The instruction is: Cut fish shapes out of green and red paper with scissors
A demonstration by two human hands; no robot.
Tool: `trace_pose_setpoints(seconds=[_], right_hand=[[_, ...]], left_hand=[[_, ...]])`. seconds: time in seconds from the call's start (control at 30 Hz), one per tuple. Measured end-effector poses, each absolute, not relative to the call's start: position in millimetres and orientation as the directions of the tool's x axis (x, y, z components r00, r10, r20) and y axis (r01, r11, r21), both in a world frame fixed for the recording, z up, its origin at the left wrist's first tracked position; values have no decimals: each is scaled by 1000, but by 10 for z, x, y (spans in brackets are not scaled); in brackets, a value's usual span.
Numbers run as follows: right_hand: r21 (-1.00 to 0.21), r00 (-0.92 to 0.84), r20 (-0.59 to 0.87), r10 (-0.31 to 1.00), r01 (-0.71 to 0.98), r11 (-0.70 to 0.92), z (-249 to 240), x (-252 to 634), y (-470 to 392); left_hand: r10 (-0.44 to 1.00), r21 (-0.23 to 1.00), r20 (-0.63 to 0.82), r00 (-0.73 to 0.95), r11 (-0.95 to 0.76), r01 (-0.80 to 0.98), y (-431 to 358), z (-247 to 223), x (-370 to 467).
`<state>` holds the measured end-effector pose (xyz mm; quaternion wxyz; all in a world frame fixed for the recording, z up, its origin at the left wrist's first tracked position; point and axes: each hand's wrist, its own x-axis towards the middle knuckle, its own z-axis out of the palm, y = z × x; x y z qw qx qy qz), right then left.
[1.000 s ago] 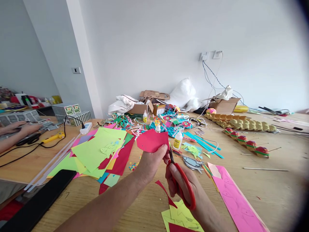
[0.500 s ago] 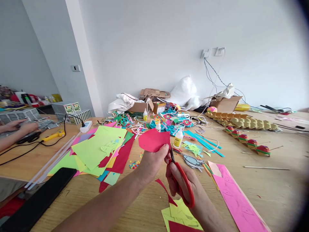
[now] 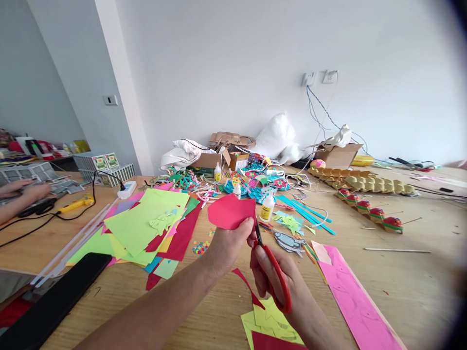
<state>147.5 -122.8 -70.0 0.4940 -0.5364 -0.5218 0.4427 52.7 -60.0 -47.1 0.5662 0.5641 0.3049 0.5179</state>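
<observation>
The left hand (image 3: 228, 245) pinches a piece of red-pink paper with a rounded upper edge (image 3: 230, 211), thumb on its lower right corner, and holds it up above the wooden table (image 3: 412, 282). The right hand (image 3: 277, 282) is closed through the loops of a pair of red-handled scissors (image 3: 273, 272); the dark blades point up and meet the paper's right edge just beside the left thumb. How far the blades are parted cannot be made out.

A narrow dark-red paper offcut (image 3: 250, 288) hangs below the hands, over yellow-green paper scraps (image 3: 270, 321) at the near edge. A long pink paper strip (image 3: 355, 304) lies to the right, a spread of lime, red and pink paper sheets (image 3: 149, 226) to the left, and a small white glue bottle with a yellow label (image 3: 267, 208) stands just beyond the paper. Another person's hands (image 3: 22, 190) rest at the far left.

Judgement: trimming of the shape is under way along its right side. A further cut would call for turning the paper with the left hand to feed the outline to the blades, with the thumb kept clear.
</observation>
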Motion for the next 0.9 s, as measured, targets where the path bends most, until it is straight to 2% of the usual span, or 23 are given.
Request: trace_pose_setpoints(seconds=[0.47,0.9], right_hand=[[-988,71,-17,997,149,-28,-663,1504,-1262],[-984,77,-75,994,157,-86,-679,1528,-1284]], left_hand=[[901,954,238,363,-146,-263,-562,-498,515],[844,955,193,501,-43,-294,-503,-513,474]])
